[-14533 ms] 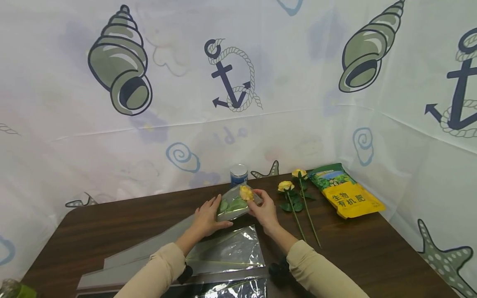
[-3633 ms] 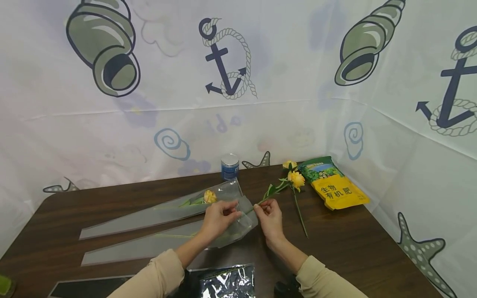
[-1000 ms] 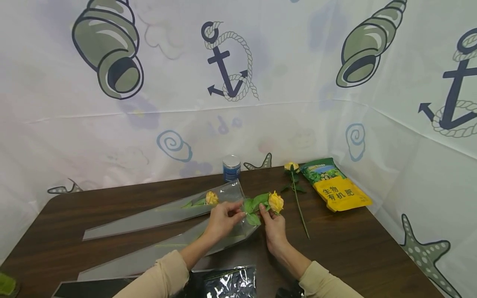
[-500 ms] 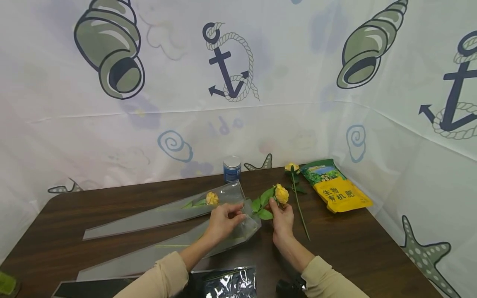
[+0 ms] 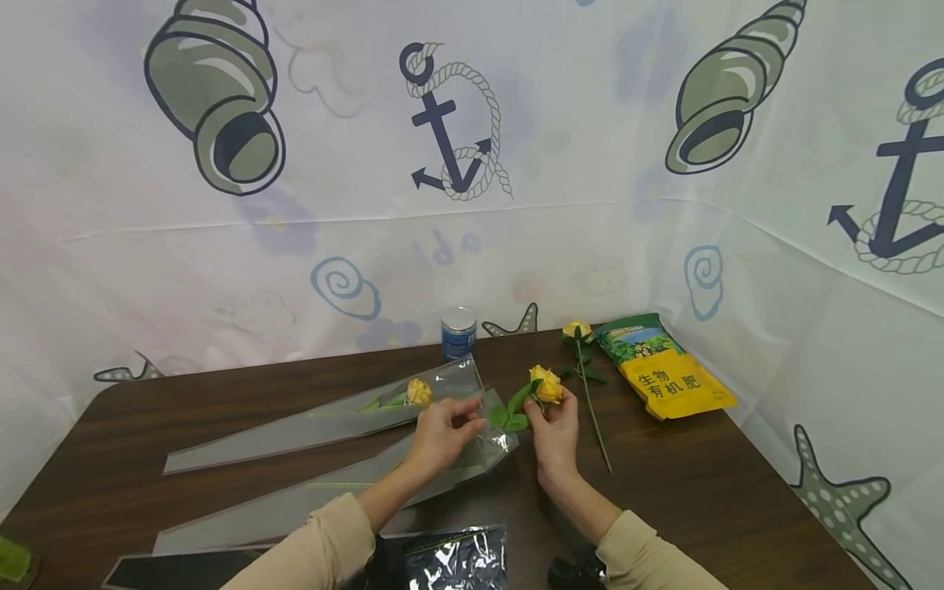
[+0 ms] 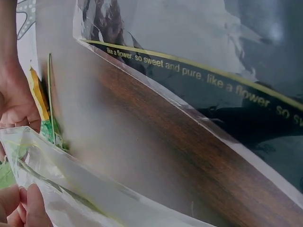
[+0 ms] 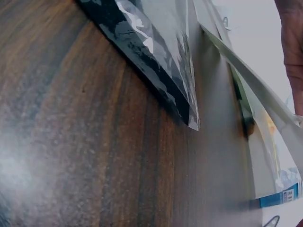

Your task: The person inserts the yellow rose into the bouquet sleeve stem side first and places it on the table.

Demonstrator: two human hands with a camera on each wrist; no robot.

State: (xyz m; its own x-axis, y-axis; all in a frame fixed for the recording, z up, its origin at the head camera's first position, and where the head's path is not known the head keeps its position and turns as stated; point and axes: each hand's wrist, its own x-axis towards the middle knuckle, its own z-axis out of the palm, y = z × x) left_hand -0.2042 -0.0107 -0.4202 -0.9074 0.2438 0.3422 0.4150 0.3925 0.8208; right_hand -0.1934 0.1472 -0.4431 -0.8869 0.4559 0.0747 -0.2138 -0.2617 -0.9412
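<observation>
My left hand [image 5: 442,433] pinches the mouth of a clear tapered flower sleeve [image 5: 295,501]; the left wrist view shows thumb and finger on the film [image 6: 142,203]. Just to the right, my right hand [image 5: 556,434] holds a yellow rose [image 5: 546,383] below its bloom. Its stem runs into the sleeve, while the bloom and several green leaves [image 5: 509,416] are outside or at the mouth. Behind lies a second sleeve [image 5: 295,424] with a yellow rose [image 5: 419,392] inside. Another yellow rose [image 5: 578,330] lies loose at the right.
A blue can [image 5: 459,334] stands at the table's back edge. A yellow and green fertilizer bag [image 5: 667,373] lies at the right. In front are a black-backed sleeve [image 5: 453,561] and, at far left, a green-labelled jar [image 5: 13,564].
The first rose was sleeved and laid behind; the second was picked up, its stem now inside the front sleeve. In the last second its bloom shifted slightly away from the mouth, then back left.
</observation>
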